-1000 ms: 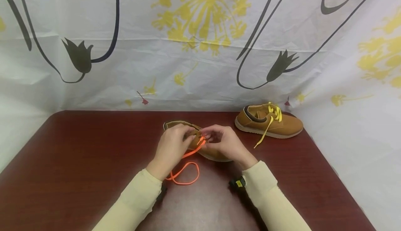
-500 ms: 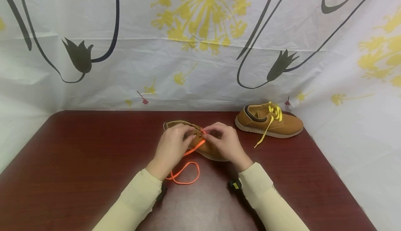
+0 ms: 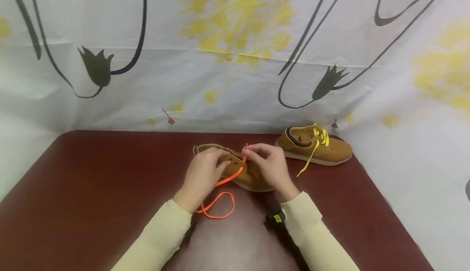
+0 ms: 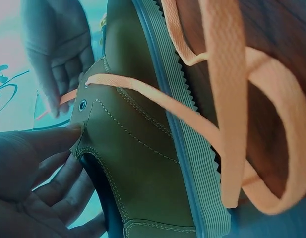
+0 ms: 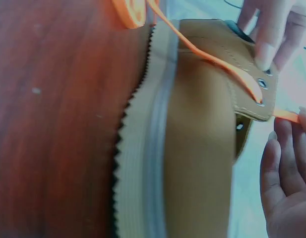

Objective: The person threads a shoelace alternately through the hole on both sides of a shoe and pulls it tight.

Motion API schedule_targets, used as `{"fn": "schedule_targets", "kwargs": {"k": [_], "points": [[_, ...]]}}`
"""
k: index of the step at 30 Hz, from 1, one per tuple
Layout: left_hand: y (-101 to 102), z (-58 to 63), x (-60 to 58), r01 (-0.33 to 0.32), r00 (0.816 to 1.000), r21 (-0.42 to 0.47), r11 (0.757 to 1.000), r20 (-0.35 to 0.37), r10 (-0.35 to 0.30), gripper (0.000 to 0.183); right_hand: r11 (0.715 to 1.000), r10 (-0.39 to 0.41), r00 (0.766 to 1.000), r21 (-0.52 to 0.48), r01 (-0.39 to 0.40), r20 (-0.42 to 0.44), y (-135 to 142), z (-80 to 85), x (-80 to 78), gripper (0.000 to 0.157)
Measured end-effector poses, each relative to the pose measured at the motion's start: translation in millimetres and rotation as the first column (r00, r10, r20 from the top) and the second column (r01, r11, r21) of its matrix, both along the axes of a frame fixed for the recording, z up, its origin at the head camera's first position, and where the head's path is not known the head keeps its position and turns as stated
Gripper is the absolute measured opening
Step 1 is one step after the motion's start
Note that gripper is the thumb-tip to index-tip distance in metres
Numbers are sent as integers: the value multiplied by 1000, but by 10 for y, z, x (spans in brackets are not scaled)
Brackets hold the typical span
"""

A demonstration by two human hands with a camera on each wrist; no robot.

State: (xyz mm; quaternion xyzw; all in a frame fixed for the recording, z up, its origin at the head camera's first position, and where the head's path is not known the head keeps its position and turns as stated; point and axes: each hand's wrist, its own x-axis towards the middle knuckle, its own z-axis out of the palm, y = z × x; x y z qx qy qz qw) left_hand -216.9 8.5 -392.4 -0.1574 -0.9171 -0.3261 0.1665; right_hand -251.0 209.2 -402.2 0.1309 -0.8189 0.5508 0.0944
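A tan shoe [image 3: 253,179] lies on the table between the two hands. My left hand [image 3: 201,173] pinches its eyelet flap between thumb and fingers; in the left wrist view, the thumb rests near the metal eyelets [image 4: 83,105]. An orange shoelace [image 5: 205,55] passes through the eyelet at the flap's toe end. Its short end sticks out beyond the flap, where my right hand [image 3: 272,168] pinches it between thumb and fingers. The lace's long part [image 4: 162,99] runs across the shoe's side and loops on the table. Part of the shoe is hidden behind the hands.
Another tan shoe [image 3: 335,150] with a yellow lace [image 3: 312,156] stands at the table's back right. A patterned white cloth [image 3: 165,91] hangs behind the dark red table [image 3: 110,181]. Beside the right sleeve is a dark wrist device [image 3: 275,218].
The orange lace end now sticks up in the right hand beyond the flap; earlier it was at the eyelet. The left hand keeps its hold. The head view has shifted slightly.
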Motion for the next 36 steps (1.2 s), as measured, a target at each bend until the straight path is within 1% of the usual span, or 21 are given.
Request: {"fn": "schedule_targets", "kwargs": {"k": [3, 6, 8, 13, 17, 22, 25, 30, 33, 36], "points": [[43, 23, -37, 22, 1000, -9, 1000, -12, -22, 22, 998, -8, 1000, -61, 9, 10, 59, 90, 15, 16], [70, 39, -61, 28, 1000, -6, 1000, -11, -28, 22, 992, -11, 1000, -122, 13, 19, 108, 180, 17, 20], [77, 38, -64, 29, 1000, -7, 1000, -7, -29, 22, 990, -22, 1000, -136, 23, 6, 130, 242, 14, 22], [65, 25, -44, 25, 1000, -7, 1000, -6, -25, 20, 983, -100, 994, -160, 93, -39, 146, 432, -10, 24], [54, 12, -33, 22, 1000, -5, 1000, -11, -22, 21, 970, -147, 986, -206, 129, -76, 162, 634, -24, 23], [47, -1, -32, 25, 999, -9, 1000, -21, -25, 20, 963, -143, 978, -248, 101, -155, 175, 917, -41, 21], [38, -5, -23, 20, 999, -11, 1000, -29, -21, 20, 962, -142, 968, -261, 85, -205, 171, 1080, -43, 21], [19, -13, -6, 12, 999, -14, 1000, -41, -13, 20, 949, -127, 961, -311, 47, -244, 169, 1324, -33, 21], [6, -13, -4, 4, 999, -12, 1000, -44, -4, 20, 933, -113, 957, -359, 10, -267, 162, 1479, -30, 17], [-5, -15, -8, -2, 999, -10, 1000, -36, 2, 19, 914, -107, 942, -405, -33, -318, 155, 1640, -38, 13]]}}
